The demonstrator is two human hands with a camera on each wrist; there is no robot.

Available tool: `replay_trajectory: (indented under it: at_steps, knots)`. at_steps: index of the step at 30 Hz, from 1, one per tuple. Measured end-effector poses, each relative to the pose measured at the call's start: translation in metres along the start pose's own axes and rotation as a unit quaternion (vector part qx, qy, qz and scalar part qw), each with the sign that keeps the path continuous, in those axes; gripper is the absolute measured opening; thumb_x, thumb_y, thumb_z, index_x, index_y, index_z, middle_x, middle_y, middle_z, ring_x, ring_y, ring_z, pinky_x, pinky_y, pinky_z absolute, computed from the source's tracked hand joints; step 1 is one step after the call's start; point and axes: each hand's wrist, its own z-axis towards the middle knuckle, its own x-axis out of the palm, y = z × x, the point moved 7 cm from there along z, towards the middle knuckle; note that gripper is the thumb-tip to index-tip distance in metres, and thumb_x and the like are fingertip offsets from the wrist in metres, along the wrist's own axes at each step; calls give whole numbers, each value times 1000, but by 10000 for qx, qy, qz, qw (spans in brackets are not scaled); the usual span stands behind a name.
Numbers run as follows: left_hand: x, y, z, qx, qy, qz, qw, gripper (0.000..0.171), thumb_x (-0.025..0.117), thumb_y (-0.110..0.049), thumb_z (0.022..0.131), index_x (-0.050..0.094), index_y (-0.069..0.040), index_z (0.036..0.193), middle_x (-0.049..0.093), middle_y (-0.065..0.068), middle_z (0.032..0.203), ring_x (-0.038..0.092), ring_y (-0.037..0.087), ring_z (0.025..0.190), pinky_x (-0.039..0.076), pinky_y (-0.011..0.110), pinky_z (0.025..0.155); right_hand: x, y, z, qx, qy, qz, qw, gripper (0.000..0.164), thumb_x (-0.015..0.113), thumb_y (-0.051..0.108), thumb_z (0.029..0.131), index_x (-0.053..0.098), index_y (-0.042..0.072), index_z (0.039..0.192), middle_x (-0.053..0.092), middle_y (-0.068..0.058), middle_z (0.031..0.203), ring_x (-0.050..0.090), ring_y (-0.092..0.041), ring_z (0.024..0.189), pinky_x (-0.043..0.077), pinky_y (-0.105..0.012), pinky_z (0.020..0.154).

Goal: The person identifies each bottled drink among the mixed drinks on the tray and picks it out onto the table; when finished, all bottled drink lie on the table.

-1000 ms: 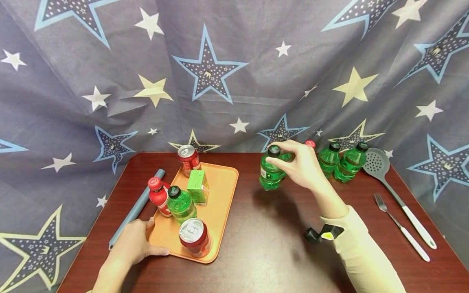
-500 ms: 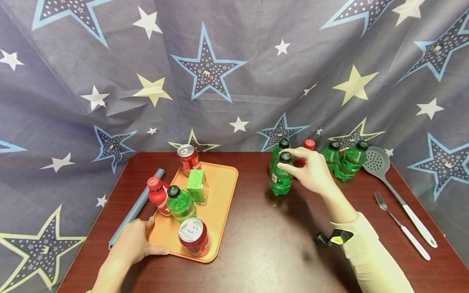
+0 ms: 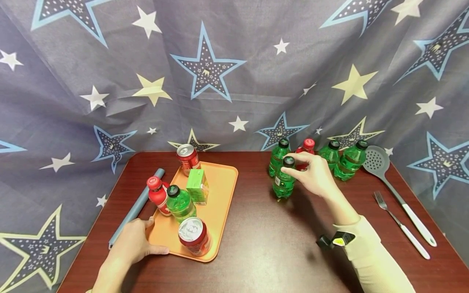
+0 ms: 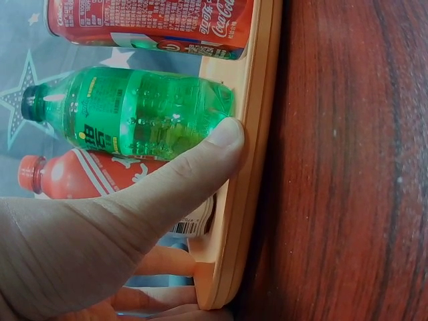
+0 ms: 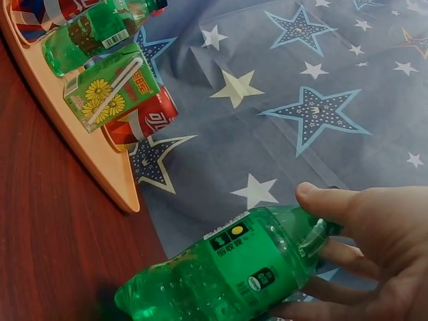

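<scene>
1. Blue-grey rod: lies slantwise on the table, just left of the orange tray.
2. Left hand: rests at the near left corner of the tray — with straight fingers on one edge and the thumb on the near edge, set wide apart.
3. Across the tray: holds a red bottle, a green bottle just beside it, a far red can at the far left corner, a near red can and a green carton.
4. Held green bottle: points cap upward, nearly upright, well right of the tray and in front of a standing green bottle; cannot tell of any contact between base and table.
5. Right hand: pinches that bottle by the cap and neck — with a narrow grip between thumb and fingers.
6. Second red bottle: stands behind the hand, partly hidden.
7. Two more green bottles: stand side by side.
8. Slotted skimmer: lies slantwise near the right edge, beside a white-handled fork.
</scene>
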Motion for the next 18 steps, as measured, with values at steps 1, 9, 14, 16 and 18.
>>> replay_trajectory:
  at_steps: [1, 9, 14, 16, 18]
  knots:
    - [0, 0, 0, -4, 4, -1, 10000, 115, 101, -62, 55, 66, 16, 132, 72, 34, 126, 68, 52, 116, 56, 63, 99, 1, 0, 0, -16, 1, -2, 10000, 33, 91, 26, 86, 83, 16, 116, 82, -7, 108, 68, -24, 81, 48, -20, 65]
    - [0, 0, 0, -12, -9, 9, 10000, 115, 101, -62, 55, 65, 15, 133, 72, 34, 127, 68, 52, 116, 56, 64, 99, 5, -2, 0, -134, -1, 24, 9999, 32, 94, 24, 82, 84, 16, 112, 82, -4, 101, 60, -15, 74, 46, -21, 62]
    - [-1, 0, -1, -6, -48, -14, 10000, 116, 101, -62, 54, 65, 15, 133, 72, 33, 127, 68, 51, 115, 56, 63, 98, 7, -2, 0, -184, -5, 62, 9998, 32, 94, 23, 82, 84, 16, 111, 82, -4, 99, 58, -13, 73, 46, -22, 61]
    - [-1, 0, -1, -2, -50, -13, 10000, 116, 101, -62, 54, 66, 15, 133, 72, 33, 126, 68, 51, 115, 57, 63, 98, 7, -3, 0, -189, -2, 51, 9998, 33, 94, 24, 81, 84, 16, 111, 82, -4, 99, 57, -14, 73, 45, -23, 61]
    - [0, 1, -1, -7, -36, -7, 10000, 115, 100, -62, 54, 66, 15, 133, 72, 33, 126, 68, 51, 115, 57, 63, 98, 8, -3, 0, -178, 12, 48, 9998, 33, 94, 24, 81, 84, 16, 112, 82, -4, 100, 57, -14, 74, 44, -24, 61]
